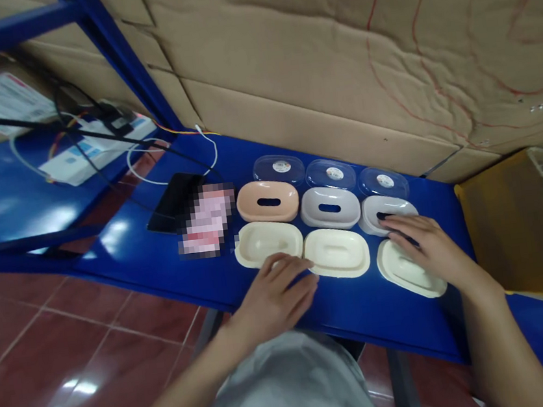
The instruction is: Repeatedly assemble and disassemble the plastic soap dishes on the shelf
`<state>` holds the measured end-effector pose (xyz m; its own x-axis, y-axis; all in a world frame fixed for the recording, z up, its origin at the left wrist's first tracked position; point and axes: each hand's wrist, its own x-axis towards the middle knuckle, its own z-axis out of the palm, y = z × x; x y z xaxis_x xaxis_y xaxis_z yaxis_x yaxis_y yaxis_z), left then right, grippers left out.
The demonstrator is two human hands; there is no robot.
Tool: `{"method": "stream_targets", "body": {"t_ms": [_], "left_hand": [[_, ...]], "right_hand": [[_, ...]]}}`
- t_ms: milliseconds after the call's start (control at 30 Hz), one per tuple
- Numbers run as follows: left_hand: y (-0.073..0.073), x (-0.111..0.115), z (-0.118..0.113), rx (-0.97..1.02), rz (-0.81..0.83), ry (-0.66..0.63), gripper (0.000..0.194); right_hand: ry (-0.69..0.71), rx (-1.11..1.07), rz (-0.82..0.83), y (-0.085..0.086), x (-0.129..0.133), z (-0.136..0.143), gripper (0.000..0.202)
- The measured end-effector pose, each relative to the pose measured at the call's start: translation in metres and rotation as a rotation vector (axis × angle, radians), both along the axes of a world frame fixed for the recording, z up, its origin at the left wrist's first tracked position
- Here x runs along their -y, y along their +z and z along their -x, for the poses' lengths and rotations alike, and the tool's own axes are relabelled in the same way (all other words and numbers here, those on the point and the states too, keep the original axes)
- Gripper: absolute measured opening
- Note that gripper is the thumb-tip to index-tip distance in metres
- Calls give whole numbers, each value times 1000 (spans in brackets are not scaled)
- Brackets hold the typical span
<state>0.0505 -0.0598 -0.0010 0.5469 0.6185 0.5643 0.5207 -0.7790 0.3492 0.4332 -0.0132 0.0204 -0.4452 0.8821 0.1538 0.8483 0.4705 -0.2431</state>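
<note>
My left hand (279,294) is open with loosely bent fingers, beside the left cream dish (251,245) and the middle cream dish (338,251). Its fingertips are at their near edges. My right hand (426,245) reaches over the right cream dish (407,272), fingers apart, with fingertips at the slot of the right pale grey tray (370,217); whether they press on it I cannot tell. Left of that tray are a second pale grey slotted tray (333,219) and a peach slotted tray (267,214). Behind stand clear lids with round stickers (282,166).
A dark tablet-like device (167,209) and a blurred-out pink item (207,220) lie to the left on the blue table (124,246). Cables run to a white power strip (94,152). A cardboard box (514,228) stands on the right, and cardboard sheeting (293,51) forms the back.
</note>
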Motion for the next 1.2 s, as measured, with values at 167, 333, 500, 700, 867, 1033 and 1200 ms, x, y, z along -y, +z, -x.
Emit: {"method": "stream_targets", "body": {"t_ms": [167,333,500,700,867,1033,1200], "left_hand": [[3,-20,30,-12,-24,224,19],[2,-36,34,39,-44,344,19],[-4,-41,30,54,-35,375,17],[-14,-40,28,51,-6,351,17],[-16,-38,29,91,-8,346,15],[-15,-39,29,101,-23,343,15],[-10,-35,31,56,15,359,22]], "right_hand": [[16,-3,-36,-5,1,-1,37],[-2,32,-108,-5,2,4,34],[-7,24,-112,-7,1,8,36],[18,-56,-11,-5,5,-3,65],[-31,-115,-15,4,7,-10,64],[-1,-75,-17,2,4,-13,53],[-75,-73,-53,1,6,-10,46]]}}
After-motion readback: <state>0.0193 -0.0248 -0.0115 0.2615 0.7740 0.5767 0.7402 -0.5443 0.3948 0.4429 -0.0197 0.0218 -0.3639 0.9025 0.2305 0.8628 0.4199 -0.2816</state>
